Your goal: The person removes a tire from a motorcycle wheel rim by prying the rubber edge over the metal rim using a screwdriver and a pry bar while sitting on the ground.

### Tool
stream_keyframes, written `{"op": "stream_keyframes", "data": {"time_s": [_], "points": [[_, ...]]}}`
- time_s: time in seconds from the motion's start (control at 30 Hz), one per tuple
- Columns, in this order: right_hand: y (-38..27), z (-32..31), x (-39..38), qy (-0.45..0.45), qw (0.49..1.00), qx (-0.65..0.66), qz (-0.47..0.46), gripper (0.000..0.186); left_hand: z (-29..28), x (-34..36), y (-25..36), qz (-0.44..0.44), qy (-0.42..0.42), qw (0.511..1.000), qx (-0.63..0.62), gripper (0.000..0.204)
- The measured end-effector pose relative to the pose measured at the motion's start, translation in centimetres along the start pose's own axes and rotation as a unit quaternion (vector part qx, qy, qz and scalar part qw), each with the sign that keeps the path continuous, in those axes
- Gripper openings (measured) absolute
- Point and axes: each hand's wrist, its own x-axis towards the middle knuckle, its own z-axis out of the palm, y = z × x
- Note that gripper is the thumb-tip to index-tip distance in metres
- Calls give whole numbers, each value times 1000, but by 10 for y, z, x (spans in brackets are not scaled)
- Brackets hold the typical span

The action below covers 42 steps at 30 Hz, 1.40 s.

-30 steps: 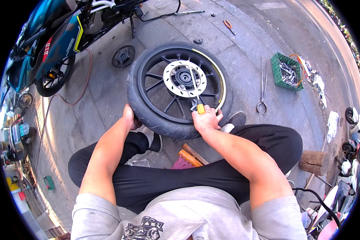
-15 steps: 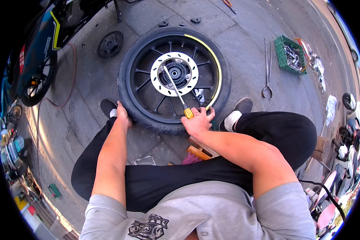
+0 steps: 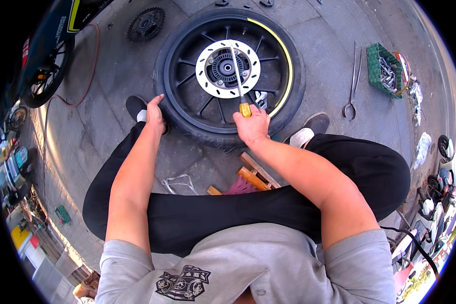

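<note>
Left hand: your left hand (image 3: pixel 155 115) rests on the outer left edge of the tyre (image 3: pixel 173 119), fingers curled over the rubber and pressing it down; it holds nothing else.
Wheel: the motorcycle wheel (image 3: pixel 283 76) lies flat on the pavement just in front of your knees, its perforated brake disc (image 3: pixel 207 76) facing up around the hub.
Screwdriver: the long screwdriver (image 3: pixel 238 76) runs from its yellow handle at the near rim across the disc toward the hub; I cannot tell exactly where its tip sits.
Right hand: your right hand (image 3: pixel 252 126) is closed around the handle end, fingers wrapped tight, knuckles over the near tyre wall.
Doing it well: keep the left palm bearing down so the wheel does not rock, hold the shaft low and steady, and lever in small moves so the tip does not skid across the disc.
Ground: grey paved slabs (image 3: pixel 329 35), dusty, with a sprocket (image 3: pixel 146 23) beyond the wheel to the left, long tongs (image 3: pixel 353 81) and a green crate (image 3: pixel 382 68) of parts to the right.
Surroundings: a parked motorcycle (image 3: pixel 48 61) stands at the far left; wooden slats (image 3: pixel 256 175) lie under your legs.
</note>
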Motion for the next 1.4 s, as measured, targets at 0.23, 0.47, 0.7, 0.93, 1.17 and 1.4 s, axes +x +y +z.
{"op": "stream_keyframes", "data": {"time_s": [0.23, 0.47, 0.7, 0.93, 1.17, 1.4], "points": [[1, -18, 33, 66, 994, 83, -3, 56, -26, 31, -16, 13, -17, 997, 73, 59], [23, -73, 86, 124, 985, 115, 25, 44, -15, 9, -72, -125, -223, 807, 532, 38], [46, -91, 91, 190, 969, 153, -28, 42, 95, -50, -184, 104, -308, 665, 672, 61], [126, -125, 147, 154, 906, 391, 45, 44, 167, -63, -259, 32, -213, 852, 477, 67], [112, -125, 157, 65, 842, 505, 180, 51, 210, -58, -302, -64, -102, 958, 259, 53], [120, -113, 160, 109, 812, 550, 160, 42, 196, -28, -317, 73, -184, 841, 503, 56]]}}
